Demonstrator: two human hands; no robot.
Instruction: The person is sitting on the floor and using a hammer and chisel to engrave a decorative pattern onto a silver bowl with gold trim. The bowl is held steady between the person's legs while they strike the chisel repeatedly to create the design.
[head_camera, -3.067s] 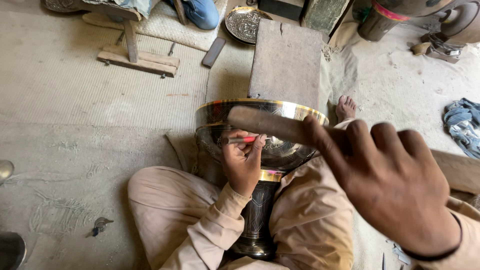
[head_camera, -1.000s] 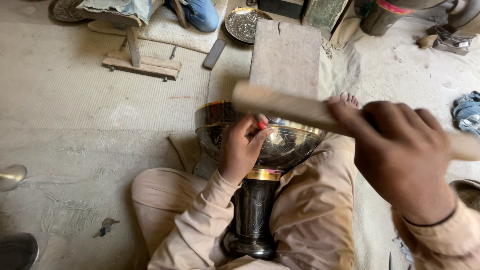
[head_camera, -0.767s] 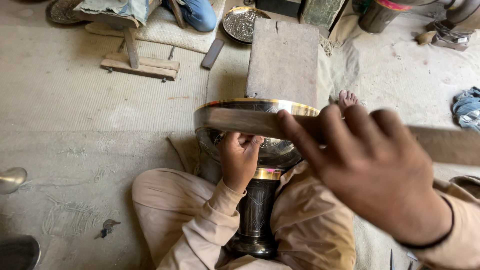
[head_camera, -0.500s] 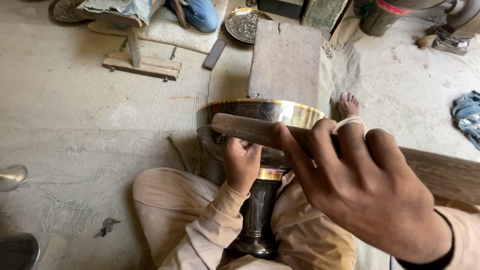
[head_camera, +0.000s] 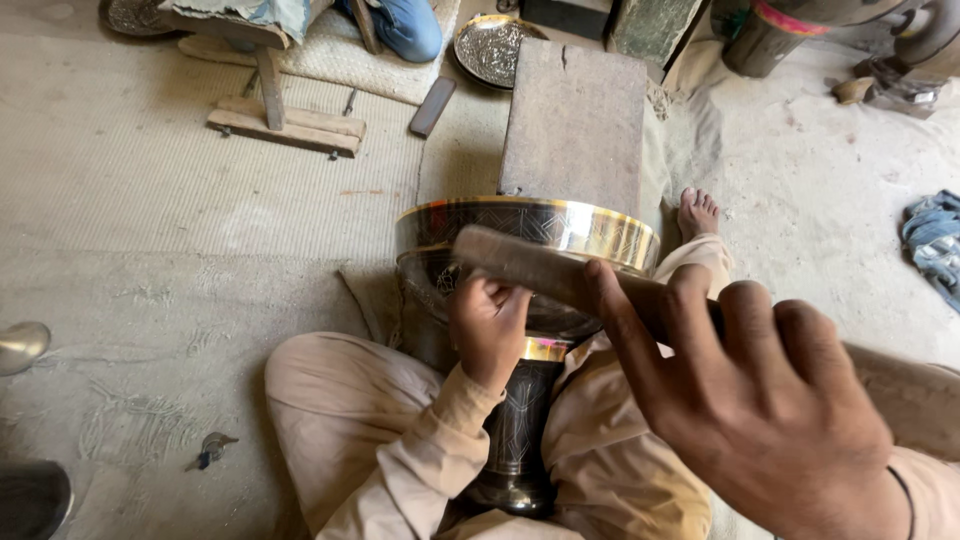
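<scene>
Where the floor is seen: a ribbed, dusty mat (head_camera: 150, 190) is spread under everything, with bare sandy ground (head_camera: 830, 200) shown to the right of it.
Vessel: an engraved metal goblet (head_camera: 530, 225), brass-rimmed with a dark stem, is stood upright between the folded legs of the seated person, near the middle of the view.
Left hand (head_camera: 487, 325): it is closed against the bowl's near wall; something small may be pinched in it, though what cannot be told.
Right hand (head_camera: 770, 420): it is clenched round a wooden mallet (head_camera: 540, 270), whose head is held across the goblet's mouth.
Behind the goblet: a flat stone block (head_camera: 575, 120) is laid on the mat, and an embossed round tray (head_camera: 493, 45) is set beyond it.
Upper left: a low wooden stand (head_camera: 285, 115) is placed on the mat, with another person's blue-clad knee (head_camera: 405, 25) beside it.
Right edge: blue cloth (head_camera: 935, 240) is heaped on the sand.
Bare foot (head_camera: 697, 212): it is rested by the block's corner.
</scene>
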